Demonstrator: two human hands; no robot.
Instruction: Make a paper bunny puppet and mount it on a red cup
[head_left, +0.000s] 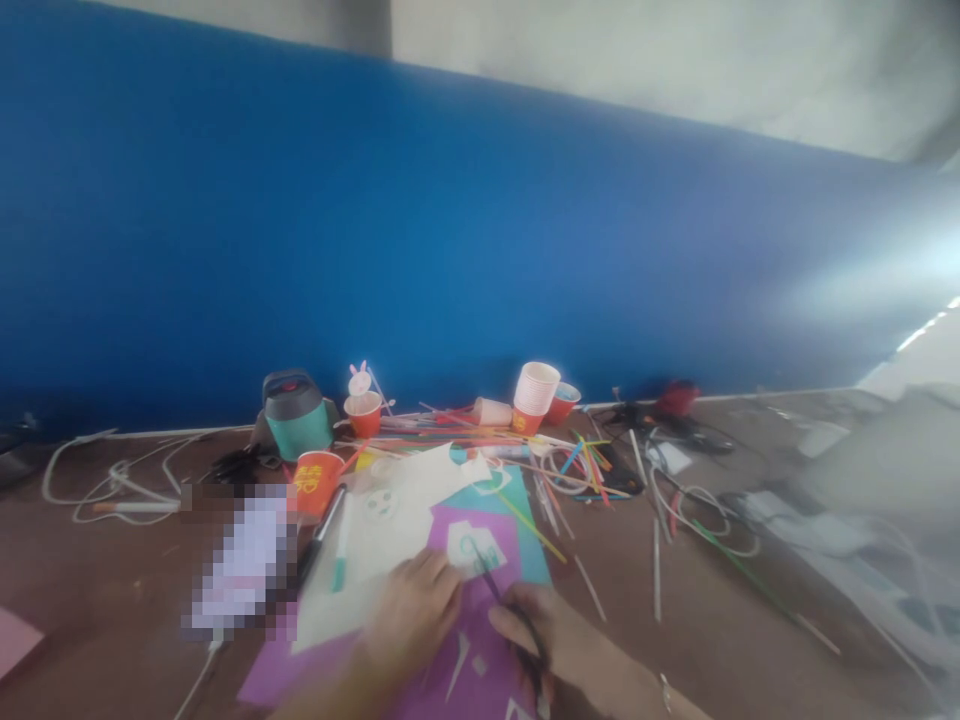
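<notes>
Clasped round dark scissors (492, 584), the right hand (551, 617) sits near-right of the white paper piece (492, 553), left hand (417, 598) at its near-left edge, hold too blurred to call.

Bare left hand (416, 600), bare right hand (534, 618); forearms (611, 672) uncovered. Thin, pale bracelet (665, 692) round the right one, material blurred.

Yellow lettering (307, 479) on orange cup (318, 485), unreadable
</notes>
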